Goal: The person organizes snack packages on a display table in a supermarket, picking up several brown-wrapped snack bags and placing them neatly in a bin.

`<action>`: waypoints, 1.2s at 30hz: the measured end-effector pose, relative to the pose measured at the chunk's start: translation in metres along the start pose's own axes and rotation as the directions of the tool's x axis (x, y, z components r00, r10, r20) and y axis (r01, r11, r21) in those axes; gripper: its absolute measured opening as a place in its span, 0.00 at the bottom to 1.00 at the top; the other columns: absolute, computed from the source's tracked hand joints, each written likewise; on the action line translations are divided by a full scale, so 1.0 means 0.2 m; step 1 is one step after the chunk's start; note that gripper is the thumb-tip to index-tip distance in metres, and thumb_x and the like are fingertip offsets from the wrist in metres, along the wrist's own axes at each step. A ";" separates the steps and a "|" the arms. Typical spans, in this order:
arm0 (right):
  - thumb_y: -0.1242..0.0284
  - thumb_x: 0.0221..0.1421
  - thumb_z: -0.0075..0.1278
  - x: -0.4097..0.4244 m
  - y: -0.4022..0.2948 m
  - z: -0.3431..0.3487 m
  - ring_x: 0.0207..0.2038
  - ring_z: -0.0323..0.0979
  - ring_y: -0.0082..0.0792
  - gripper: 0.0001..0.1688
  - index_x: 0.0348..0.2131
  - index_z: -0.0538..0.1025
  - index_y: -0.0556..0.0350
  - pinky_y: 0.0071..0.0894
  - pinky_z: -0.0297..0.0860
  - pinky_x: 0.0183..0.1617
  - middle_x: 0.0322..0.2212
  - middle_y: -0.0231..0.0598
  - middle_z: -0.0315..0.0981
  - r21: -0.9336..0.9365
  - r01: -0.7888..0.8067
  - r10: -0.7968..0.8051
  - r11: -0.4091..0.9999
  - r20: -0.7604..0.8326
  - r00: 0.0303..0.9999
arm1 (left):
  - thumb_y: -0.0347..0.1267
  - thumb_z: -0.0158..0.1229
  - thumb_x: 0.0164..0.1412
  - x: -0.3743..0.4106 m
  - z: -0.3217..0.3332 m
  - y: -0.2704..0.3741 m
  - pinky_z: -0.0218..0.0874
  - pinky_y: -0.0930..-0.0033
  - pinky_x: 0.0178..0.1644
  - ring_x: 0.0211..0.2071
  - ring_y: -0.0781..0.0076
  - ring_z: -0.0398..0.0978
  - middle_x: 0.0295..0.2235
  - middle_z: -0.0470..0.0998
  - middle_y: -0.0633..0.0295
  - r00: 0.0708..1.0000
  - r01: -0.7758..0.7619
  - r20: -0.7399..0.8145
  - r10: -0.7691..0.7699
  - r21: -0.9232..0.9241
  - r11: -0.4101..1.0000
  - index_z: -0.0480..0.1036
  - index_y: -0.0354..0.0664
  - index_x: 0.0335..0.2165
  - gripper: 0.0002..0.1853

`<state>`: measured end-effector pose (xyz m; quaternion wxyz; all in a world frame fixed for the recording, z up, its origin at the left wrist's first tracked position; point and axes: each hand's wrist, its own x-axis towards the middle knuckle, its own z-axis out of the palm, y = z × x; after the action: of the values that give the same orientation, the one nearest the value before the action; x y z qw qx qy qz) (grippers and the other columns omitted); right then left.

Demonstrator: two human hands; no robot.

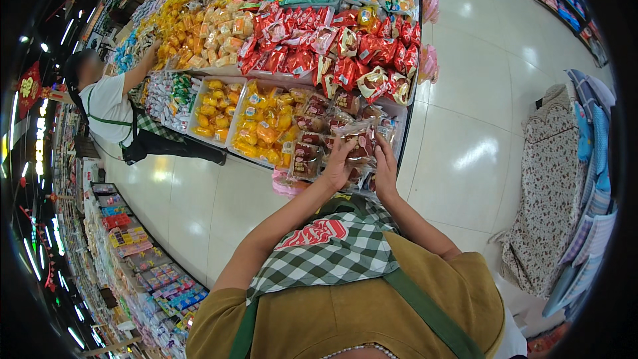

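My left hand (340,162) and my right hand (385,164) hold a clear-wrapped brown bread roll (360,142) between them, at the near right corner of a display of packaged snacks. Under and around it lie more wrapped brown rolls (306,154) in a white plastic bin (401,114). To the left of these are yellow-wrapped cakes (256,119). Red-wrapped packets (344,72) are heaped just behind the brown rolls.
A person in a white shirt (107,107) reaches into the display at the left. Shelves of small packaged goods (144,259) stand at the lower left. Floral cloth (543,194) and folded blue fabrics (593,159) are at the right, across the tiled floor (463,144).
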<state>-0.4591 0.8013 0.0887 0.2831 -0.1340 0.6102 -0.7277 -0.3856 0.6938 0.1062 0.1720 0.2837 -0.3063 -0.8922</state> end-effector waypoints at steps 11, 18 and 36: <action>0.62 0.57 0.49 0.55 0.14 -0.24 0.32 0.74 0.35 0.21 0.43 0.73 0.61 0.32 0.68 0.37 0.33 0.41 0.75 -0.499 0.161 -0.182 0.851 0.006 0.983 | 0.37 0.62 0.52 0.01 -0.11 0.07 0.68 0.58 0.46 0.40 0.66 0.76 0.39 0.77 0.60 0.992 0.113 -0.045 -0.121 -0.154 0.982 0.70 0.43 0.45 0.22; 0.62 0.51 0.52 0.71 0.31 -0.25 0.35 0.75 0.45 0.22 0.41 0.74 0.59 0.39 0.69 0.40 0.32 0.49 0.76 -0.755 0.106 -0.059 0.647 0.089 0.994 | 0.37 0.61 0.53 0.07 -0.11 0.02 0.67 0.58 0.48 0.41 0.62 0.76 0.38 0.77 0.59 0.980 0.200 0.039 -0.197 -0.141 0.970 0.70 0.42 0.43 0.20; 0.65 0.41 0.56 0.51 0.20 -0.35 0.37 0.73 0.51 0.33 0.49 0.68 0.51 0.46 0.71 0.39 0.39 0.51 0.68 -0.930 0.323 0.193 0.177 0.354 0.915 | 0.34 0.59 0.54 0.14 -0.09 -0.10 0.71 0.71 0.38 0.36 0.76 0.77 0.37 0.77 0.66 0.922 0.352 0.110 -0.372 0.166 0.921 0.70 0.43 0.45 0.19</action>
<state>-0.5685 0.7946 0.0187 0.2147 -0.4536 0.8546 -0.1336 -0.3993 0.6874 0.0695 -0.0388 0.2843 -0.3226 -0.9020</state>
